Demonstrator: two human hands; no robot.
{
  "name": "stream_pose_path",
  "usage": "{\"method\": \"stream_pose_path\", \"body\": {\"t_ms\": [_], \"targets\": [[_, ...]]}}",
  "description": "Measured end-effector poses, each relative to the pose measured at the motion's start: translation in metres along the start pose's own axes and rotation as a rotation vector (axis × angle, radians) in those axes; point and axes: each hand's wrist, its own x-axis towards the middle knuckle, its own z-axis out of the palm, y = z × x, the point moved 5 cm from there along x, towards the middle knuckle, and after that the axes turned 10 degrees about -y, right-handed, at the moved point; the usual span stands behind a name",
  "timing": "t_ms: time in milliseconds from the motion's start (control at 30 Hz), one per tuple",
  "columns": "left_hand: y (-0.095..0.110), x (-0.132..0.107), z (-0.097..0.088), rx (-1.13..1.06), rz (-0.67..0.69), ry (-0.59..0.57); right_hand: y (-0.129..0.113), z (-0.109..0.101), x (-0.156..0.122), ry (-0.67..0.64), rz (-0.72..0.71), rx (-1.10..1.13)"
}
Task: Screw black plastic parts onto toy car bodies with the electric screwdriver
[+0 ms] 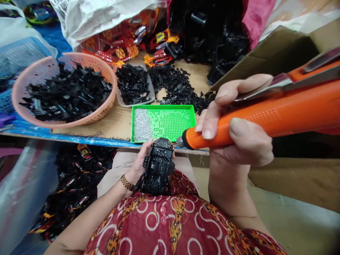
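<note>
My left hand (137, 167) is closed around a black toy car chassis (158, 166), held underside up in front of my body. In my right hand (239, 131) is an orange electric screwdriver (287, 109), its metal tip pointing left. That tip is close to the front end of the chassis; I cannot tell whether they touch. Just beyond both hands sits a green perforated tray (193, 120), with small silver screws (142, 125) heaped at its left end.
A peach basket (106, 104) and a clear tub (151, 94) hold black plastic parts. More black parts (176, 85) lie loose on the cardboard. Orange and red toy car bodies (119, 49) are piled behind. A cardboard box (265, 56) stands right; finished-looking cars (77, 180) fill a bag lower left.
</note>
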Motion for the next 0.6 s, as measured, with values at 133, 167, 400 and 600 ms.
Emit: {"method": "stream_pose_path", "body": {"t_ms": [133, 167, 400, 600], "targets": [[-0.001, -0.001, 0.000, -0.003, 0.010, -0.048, 0.007, -0.011, -0.005, 0.036, 0.020, -0.071], [-0.002, -0.002, 0.001, 0.012, -0.002, -0.077, 0.009, -0.015, -0.006, 0.046, 0.032, -0.101], [-0.011, -0.003, 0.004, 0.205, -0.115, -0.151, 0.023, -0.057, 0.001, 0.158, 0.072, -0.299], [0.010, -0.003, 0.019, 0.565, 0.129, -0.171, 0.035, -0.078, 0.002, 0.235, 0.071, -0.338]]}}
